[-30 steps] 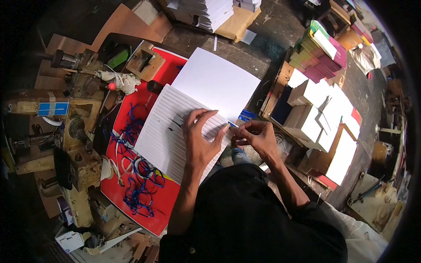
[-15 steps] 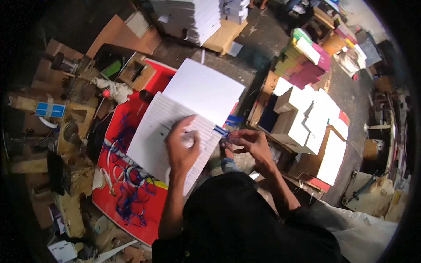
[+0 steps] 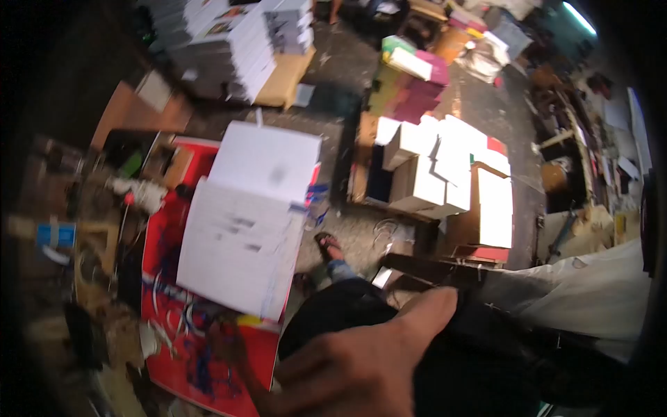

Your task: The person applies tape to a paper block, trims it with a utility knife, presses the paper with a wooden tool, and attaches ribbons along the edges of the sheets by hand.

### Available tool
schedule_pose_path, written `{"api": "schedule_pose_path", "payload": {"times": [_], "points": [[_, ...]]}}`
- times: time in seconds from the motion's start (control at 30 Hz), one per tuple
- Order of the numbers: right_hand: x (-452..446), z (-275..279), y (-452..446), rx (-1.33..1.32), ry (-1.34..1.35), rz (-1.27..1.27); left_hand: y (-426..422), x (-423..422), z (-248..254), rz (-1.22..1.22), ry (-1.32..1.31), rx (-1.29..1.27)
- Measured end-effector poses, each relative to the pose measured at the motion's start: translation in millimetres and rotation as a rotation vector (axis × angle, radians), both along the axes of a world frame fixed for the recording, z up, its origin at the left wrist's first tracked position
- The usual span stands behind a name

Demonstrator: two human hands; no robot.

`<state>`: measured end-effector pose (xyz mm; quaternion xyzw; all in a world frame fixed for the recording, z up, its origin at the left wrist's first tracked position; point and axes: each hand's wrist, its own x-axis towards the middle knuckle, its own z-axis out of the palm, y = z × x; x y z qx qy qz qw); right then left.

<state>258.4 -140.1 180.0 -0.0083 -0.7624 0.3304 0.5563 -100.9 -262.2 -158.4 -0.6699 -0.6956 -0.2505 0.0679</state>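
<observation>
Black fabric clothing point(image 3: 486, 347) backs the blurred right hand point(image 3: 368, 347), its fingers bent, one digit outstretched — I cannot tell what they grip, if anything. Toward the red tabletop's point(image 3: 262, 347) near edge hangs the dim left hand point(image 3: 226, 339), beside tangled blue ribbons point(image 3: 201, 368); its fingers' spread and hold are unclear. Untouched, the open white paper book point(image 3: 236, 257) covers the tabletop's right edge, a blue strip point(image 3: 299, 208) apparently already laid, loose ribbons seemingly unused — beyond, dark floor point(image 3: 340, 76) and pale book stacks point(image 3: 417, 184).

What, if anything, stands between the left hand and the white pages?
Nothing visible blocks the left hand from the white pages; loose cords lie on the red surface near their lower edge.
</observation>
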Motion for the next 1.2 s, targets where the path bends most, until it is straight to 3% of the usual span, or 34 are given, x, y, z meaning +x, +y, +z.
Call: {"api": "schedule_pose_path", "payload": {"times": [0.03,0.1,0.17,0.2,0.27,0.37,0.4,0.47,0.53,0.6,0.7,0.77,0.83,0.87,0.93,1.0,1.07,1.2], "points": [[-21,9,-8,0.060,0.218,-0.133,-6,14,3,0.148,-0.112,-0.172],[-37,30,-18,0.015,0.330,-0.263,-12,10,-13,0.085,-0.386,-0.119],[-43,43,-24,-0.045,0.361,-0.304,-17,10,-6,0.141,-0.232,-0.174],[-42,46,-23,-0.079,0.338,-0.280,-18,10,1,0.174,-0.320,-0.223],[-42,27,-10,-0.132,0.143,-0.139,-29,2,5,0.266,-0.417,-0.232],[-51,-4,6,-0.153,-0.193,-0.011,-49,-12,-16,0.215,-0.525,-0.133],[-54,-8,-2,-0.300,-0.464,-0.028,-60,-20,-23,0.203,-0.471,-0.166],[-75,-43,-13,-0.504,-0.604,0.090,-62,-21,-16,0.179,-0.418,-0.195],[-94,-93,-23,-0.519,-0.743,0.171,-55,-9,32,0.307,-0.544,-0.152],[-119,-144,-33,-0.511,-0.717,0.094,-35,-1,86,0.296,-0.576,-0.063],[-157,-164,-36,-0.489,-0.581,-0.031,-5,19,154,0.210,-0.670,0.046],[-176,-171,-33,-0.473,-0.464,-0.075,5,25,173,0.138,-0.724,0.069],[-188,-177,-29,-0.755,-0.335,0.193,12,25,183,-0.041,-0.657,0.027],[-188,-177,-26,-0.882,-0.446,0.214,15,22,188,-0.036,-0.647,0.034],[-189,-190,-25,-0.811,-0.460,0.180,17,12,201,-0.127,-0.433,0.060],[-191,-196,-26,-0.738,-0.478,0.146,26,3,226,0.072,-0.327,0.230],[-188,-199,-28,-0.845,-0.370,0.218,40,-54,207,0.306,0.020,0.453],[-184,-197,-31,-0.655,-0.368,0.196,69,-120,241,0.442,0.160,0.468]]}}
